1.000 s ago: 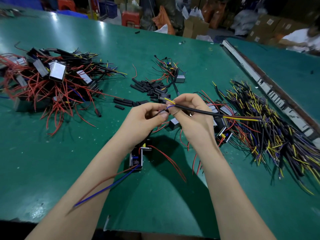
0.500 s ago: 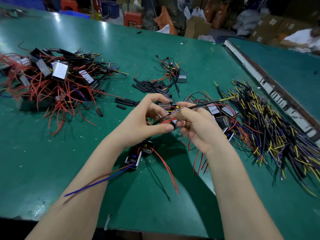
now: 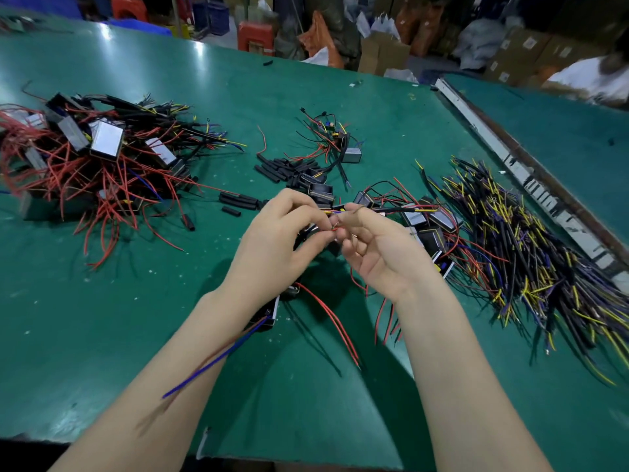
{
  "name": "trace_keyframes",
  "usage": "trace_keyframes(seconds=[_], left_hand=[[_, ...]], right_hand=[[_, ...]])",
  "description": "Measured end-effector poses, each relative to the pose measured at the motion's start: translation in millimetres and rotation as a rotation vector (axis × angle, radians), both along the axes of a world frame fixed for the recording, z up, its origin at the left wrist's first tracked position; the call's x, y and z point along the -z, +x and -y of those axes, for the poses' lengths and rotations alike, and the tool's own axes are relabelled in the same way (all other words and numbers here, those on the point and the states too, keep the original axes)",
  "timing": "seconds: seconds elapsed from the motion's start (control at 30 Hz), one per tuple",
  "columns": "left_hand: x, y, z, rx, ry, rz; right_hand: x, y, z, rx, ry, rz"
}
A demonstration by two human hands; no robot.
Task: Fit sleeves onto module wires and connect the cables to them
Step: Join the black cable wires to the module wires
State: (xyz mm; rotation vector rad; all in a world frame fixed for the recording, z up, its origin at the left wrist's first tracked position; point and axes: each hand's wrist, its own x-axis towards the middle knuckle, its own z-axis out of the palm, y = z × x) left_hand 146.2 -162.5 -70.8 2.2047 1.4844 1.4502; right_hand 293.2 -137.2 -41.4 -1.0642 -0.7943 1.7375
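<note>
My left hand [image 3: 279, 243] and my right hand [image 3: 377, 250] meet above the middle of the green table [image 3: 102, 318]. Each pinches thin wire ends where they join, between the fingertips. A black cable [image 3: 405, 210] with a yellow tip runs right from my right hand's fingers. A black module [image 3: 267, 318] hangs below my left wrist, partly hidden by it, with red wires [image 3: 335, 325] and a blue wire [image 3: 211, 362] trailing from it. Loose black sleeves [image 3: 282, 170] lie beyond my hands.
A heap of modules with red wires [image 3: 92, 165] fills the left of the table. A pile of black, yellow and blue cables [image 3: 531, 253] lies at the right. More modules [image 3: 429, 226] sit right of my hands. A metal rail [image 3: 517, 172] marks the table's right edge.
My right hand has turned palm up and the black cable has swung from pointing lower right to level. Both hands have moved up a little, fingertips still together.
</note>
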Motion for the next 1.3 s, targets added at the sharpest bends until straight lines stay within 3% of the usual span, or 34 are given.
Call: trace_keyframes(seconds=[0.17,0.4,0.63,1.03,1.17,1.3], left_hand=[[-4.4,-1.8,0.7,0.066,-0.117,0.205],[-0.7,-3.9,-4.5,0.057,-0.234,0.349],[1.5,-0.1,-2.2,-0.065,-0.082,0.197],[-3.7,1.5,-0.9,-0.129,0.029,0.141],[-1.7,3.6,-0.3,-0.098,-0.026,0.238],[-1.9,5.1,-1.0,-0.081,-0.154,0.446]], right_hand=[[-0.5,-1.9,0.3,-0.009,-0.165,-0.122],[-0.2,-8.3,0.8,0.014,-0.213,-0.223],[6.6,-22.1,4.7,0.063,-0.206,-0.294],[10.2,-25.8,7.8,0.055,-0.232,-0.225],[10.3,-25.1,8.2,0.035,-0.165,-0.169],[10.2,-25.0,7.5,0.077,-0.038,-0.105]])
